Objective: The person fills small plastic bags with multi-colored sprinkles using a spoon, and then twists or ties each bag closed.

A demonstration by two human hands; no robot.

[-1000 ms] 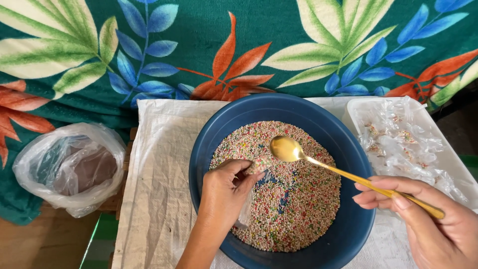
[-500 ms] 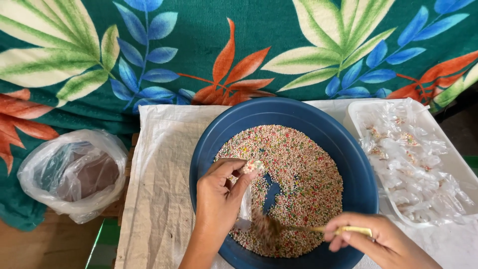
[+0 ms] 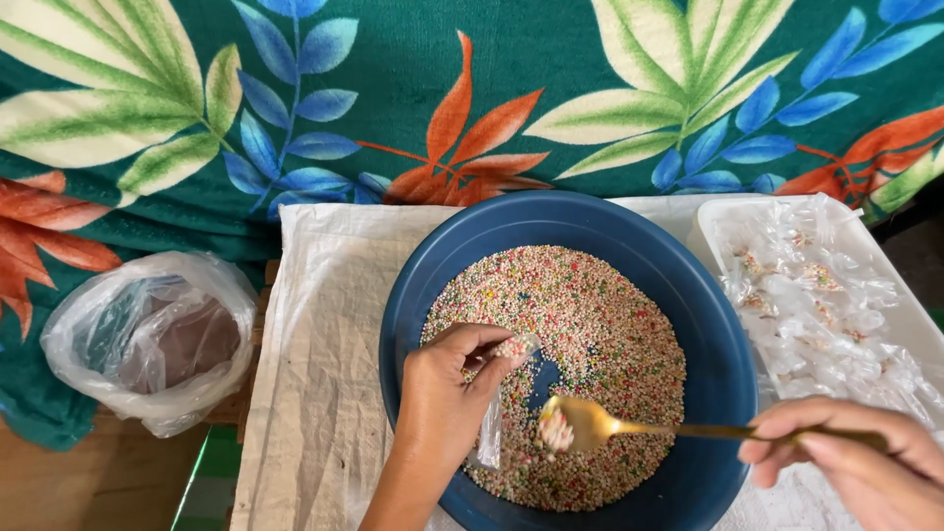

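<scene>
While holding a small clear bag (image 3: 495, 433) over the near left part of the blue bowl (image 3: 413, 295), pinching its mouth open with thumb and fingers of the left hand (image 3: 447, 388). Gripping the thin handle of a gold spoon (image 3: 590, 425) between curled fingers of the right hand (image 3: 865, 462), near right, with the spoon's bowl just beside the bag's mouth and carrying a few coloured beads (image 3: 580, 324).

Handling, as a judgement: bag very light, limp and slippery; taking hold at the rim only, on two opposite points, to keep the opening wide. Beads tiny, hard, round and free-rolling; keeping the spoon level and close to the mouth. Spoon stiff and light; holding well back on the handle.

Lying far right: a white tray (image 3: 924, 324) of filled clear packets. Sitting far left: a crumpled plastic bag (image 3: 147, 339). Covering the table: white woven sacking (image 3: 315, 393).
</scene>
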